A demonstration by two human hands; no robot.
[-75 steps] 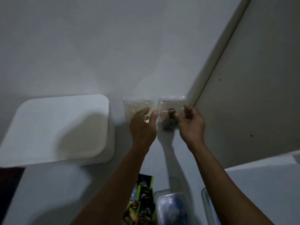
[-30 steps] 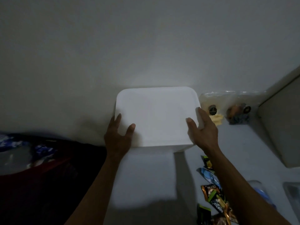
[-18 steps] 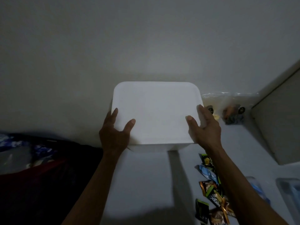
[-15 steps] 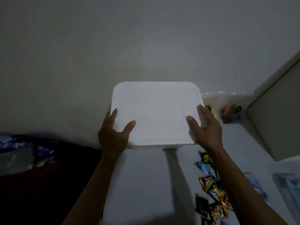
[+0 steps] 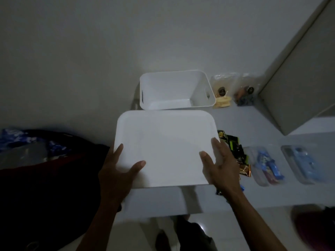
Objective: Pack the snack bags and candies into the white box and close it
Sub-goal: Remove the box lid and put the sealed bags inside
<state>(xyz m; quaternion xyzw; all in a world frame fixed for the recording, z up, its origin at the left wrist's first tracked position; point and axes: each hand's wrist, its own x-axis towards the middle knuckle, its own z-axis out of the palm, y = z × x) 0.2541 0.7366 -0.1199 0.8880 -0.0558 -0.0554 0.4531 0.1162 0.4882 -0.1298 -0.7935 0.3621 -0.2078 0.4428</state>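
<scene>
The white box stands uncovered and empty against the wall, with handle slots in its sides. Its white lid is lifted off and held flat in front of the box. My left hand grips the lid's near left edge and my right hand grips its near right edge. Two clear snack bags lean on the wall right of the box. Small candy packets lie on the shelf, partly hidden by my right hand.
Two clear pouches with blue items lie at the right. A grey cabinet panel rises at the far right. A dark red bag with blue packaging fills the left. The white shelf's front edge is near me.
Both hands lifted the lid off the box and pulled it toward me. The box now stands uncovered and its empty inside shows.
</scene>
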